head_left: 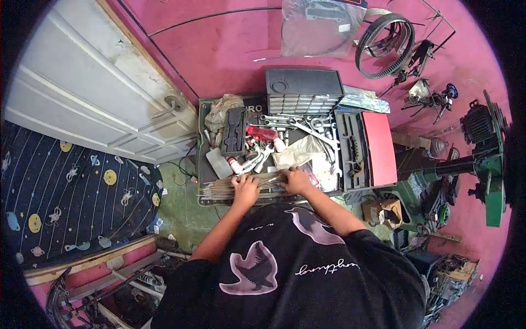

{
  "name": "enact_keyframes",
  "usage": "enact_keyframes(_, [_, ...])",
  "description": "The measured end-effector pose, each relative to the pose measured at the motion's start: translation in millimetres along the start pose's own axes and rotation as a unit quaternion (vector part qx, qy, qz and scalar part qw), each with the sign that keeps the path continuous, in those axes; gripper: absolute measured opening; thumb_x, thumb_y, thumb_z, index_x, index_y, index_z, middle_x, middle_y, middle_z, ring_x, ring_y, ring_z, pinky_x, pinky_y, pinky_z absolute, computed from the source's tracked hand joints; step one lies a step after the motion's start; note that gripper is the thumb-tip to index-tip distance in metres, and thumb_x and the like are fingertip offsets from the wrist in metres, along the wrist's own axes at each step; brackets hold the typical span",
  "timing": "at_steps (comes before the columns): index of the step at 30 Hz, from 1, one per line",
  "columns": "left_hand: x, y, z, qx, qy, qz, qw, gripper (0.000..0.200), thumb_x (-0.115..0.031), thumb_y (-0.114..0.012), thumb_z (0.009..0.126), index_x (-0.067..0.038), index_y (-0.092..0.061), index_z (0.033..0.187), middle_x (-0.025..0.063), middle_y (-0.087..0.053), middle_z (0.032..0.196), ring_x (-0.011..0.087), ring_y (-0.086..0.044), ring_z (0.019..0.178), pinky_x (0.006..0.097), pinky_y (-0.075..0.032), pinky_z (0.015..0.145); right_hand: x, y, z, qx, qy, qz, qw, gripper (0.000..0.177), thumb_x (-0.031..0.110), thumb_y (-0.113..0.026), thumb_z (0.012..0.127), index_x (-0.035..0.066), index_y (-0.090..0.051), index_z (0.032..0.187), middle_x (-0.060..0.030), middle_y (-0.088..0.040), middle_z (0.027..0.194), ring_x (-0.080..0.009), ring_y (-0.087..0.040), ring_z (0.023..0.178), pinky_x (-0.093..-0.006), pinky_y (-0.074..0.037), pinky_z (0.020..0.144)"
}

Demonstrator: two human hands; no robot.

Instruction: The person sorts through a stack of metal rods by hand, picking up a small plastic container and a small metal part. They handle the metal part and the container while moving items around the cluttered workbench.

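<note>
A bundle of long thin rods [216,189] lies along the front edge of the tool bench. My left hand [246,189] is closed over the middle of the bundle, fingers curled onto the rods. Toward its right end, my right hand [296,181] grips the same bundle with bent fingers. Just behind the hands lie a white-and-red fitting [235,164], several wrenches [320,131], a red-handled tool [261,132] and a pale cloth [300,152]. The undersides of the rods and some fingertips are hidden.
A black drawer cabinet [304,82] stands at the bench's back. An open tool case with a red panel [379,149] is on the right. A white door [98,82] is at the left, a green machine [493,186] at the far right.
</note>
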State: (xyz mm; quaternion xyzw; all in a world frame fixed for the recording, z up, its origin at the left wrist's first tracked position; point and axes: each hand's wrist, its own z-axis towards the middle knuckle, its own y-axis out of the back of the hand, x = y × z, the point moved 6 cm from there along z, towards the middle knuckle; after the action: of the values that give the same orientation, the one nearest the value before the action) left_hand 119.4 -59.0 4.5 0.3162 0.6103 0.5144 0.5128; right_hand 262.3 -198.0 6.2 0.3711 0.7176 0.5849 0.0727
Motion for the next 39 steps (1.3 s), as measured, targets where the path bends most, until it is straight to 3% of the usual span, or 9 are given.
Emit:
enact_keyframes(6, [13.4, 6.6, -5.9, -0.013, -0.019, -0.013, 1.0, 0.029, -0.023, -0.068, 0.082, -0.014, -0.068, 0.11, 0.0046, -0.063, 0.114, 0.0263, -0.05, 0.116, 0.0545, -0.029, 0.098, 8.6, -8.7, 12.2, -0.01, -0.049, -0.082, 0.995, 0.04, 0.056, -0.065, 0.082, 0.031, -0.071, 0.113, -0.0116, -0.065, 0.11, -0.0294, -0.057, 0.106, -0.0508, -0.038, 0.085])
enact_keyframes(10, [26.3, 26.0, -11.2, -0.025, -0.007, -0.048, 0.999, 0.026, -0.022, -0.067, 0.084, -0.014, -0.068, 0.109, 0.0026, -0.065, 0.111, 0.0241, -0.052, 0.112, 0.051, -0.031, 0.097, 26.7, 10.8, 11.0, -0.005, -0.074, -0.068, 0.995, 0.035, 0.05, -0.064, 0.084, 0.03, -0.07, 0.112, -0.0101, -0.062, 0.114, -0.0284, -0.053, 0.113, -0.0576, -0.034, 0.095])
enact_keyframes(12, [40.1, 45.7, -16.4, -0.086, 0.011, -0.079, 0.993, 0.021, -0.021, -0.065, 0.086, -0.014, -0.069, 0.106, 0.0012, -0.066, 0.108, 0.0222, -0.054, 0.107, 0.0471, -0.032, 0.095, 39.2, 20.4, 12.9, -0.026, -0.075, -0.112, 0.991, 0.033, 0.043, -0.066, 0.082, 0.025, -0.071, 0.109, -0.0101, -0.063, 0.112, -0.0282, -0.054, 0.113, -0.0614, -0.032, 0.097])
enact_keyframes(16, [74.9, 53.7, -29.2, -0.107, 0.061, -0.022, 0.992, 0.02, -0.02, -0.065, 0.085, -0.014, -0.07, 0.104, -0.0002, -0.067, 0.106, 0.021, -0.055, 0.103, 0.0456, -0.033, 0.092, 55.7, 12.2, 30.4, -0.085, -0.063, -0.168, 0.98, 0.03, 0.038, -0.065, 0.083, 0.024, -0.07, 0.11, -0.0081, -0.065, 0.105, -0.0282, -0.056, 0.108, -0.0578, -0.033, 0.094])
enact_keyframes(19, [88.2, 46.4, -33.6, -0.074, 0.068, -0.011, 0.995, 0.023, -0.021, -0.068, 0.083, -0.013, -0.07, 0.105, -0.0001, -0.067, 0.103, 0.0215, -0.054, 0.102, 0.0457, -0.033, 0.09, 79.1, -2.3, 45.4, -0.091, 0.024, -0.063, 0.994, 0.03, 0.034, -0.066, 0.083, 0.021, -0.069, 0.11, -0.0015, -0.066, 0.107, -0.0248, -0.056, 0.108, -0.0594, -0.034, 0.094])
enact_keyframes(24, [95.9, 37.1, -28.9, -0.042, 0.038, 0.011, 0.998, 0.018, -0.021, -0.069, 0.079, -0.014, -0.072, 0.096, -0.0001, -0.066, 0.1, 0.0222, -0.054, 0.1, 0.0456, -0.032, 0.089, 113.4, -29.0, 58.5, -0.097, 0.123, -0.073, 0.985, 0.028, 0.038, -0.066, 0.084, 0.021, -0.07, 0.106, 0.0007, -0.066, 0.108, -0.0245, -0.054, 0.107, -0.0567, -0.035, 0.092])
enact_keyframes(27, [98.9, 39.1, -30.7, -0.061, 0.007, -0.008, 0.998, 0.015, -0.02, -0.069, 0.078, -0.014, -0.071, 0.091, 0.0001, -0.065, 0.095, 0.0216, -0.053, 0.1, 0.0468, -0.032, 0.088, 135.3, -39.7, 56.6, 0.023, 0.184, -0.036, 0.982, 0.025, 0.033, -0.065, 0.084, 0.019, -0.07, 0.103, -0.0004, -0.065, 0.113, -0.0247, -0.053, 0.114, -0.0616, -0.029, 0.1])
enact_keyframes(31, [100.2, 34.3, -34.6, -0.066, -0.026, 0.003, 0.997, 0.011, -0.021, -0.069, 0.078, -0.013, -0.07, 0.086, 0.0005, -0.063, 0.093, 0.0216, -0.053, 0.099, 0.0474, -0.033, 0.088, 144.4, -65.4, 54.4, -0.067, 0.21, -0.154, 0.963, 0.022, 0.036, -0.065, 0.082, 0.021, -0.071, 0.097, 0.0032, -0.065, 0.1, -0.0209, -0.054, 0.107, -0.0555, -0.033, 0.095])
enact_keyframes(39, [92.1, 57.7, -32.5, -0.068, -0.011, -0.034, 0.997, 0.017, -0.02, -0.069, 0.079, -0.014, -0.067, 0.095, -0.0002, -0.063, 0.092, 0.0215, -0.053, 0.099, 0.0457, -0.032, 0.089, 151.6, -40.2, 48.6, -0.076, 0.198, -0.09, 0.973, 0.017, 0.026, -0.064, 0.082, 0.017, -0.071, 0.095, -0.0005, -0.066, 0.099, -0.0206, -0.055, 0.105, -0.0524, -0.034, 0.095])
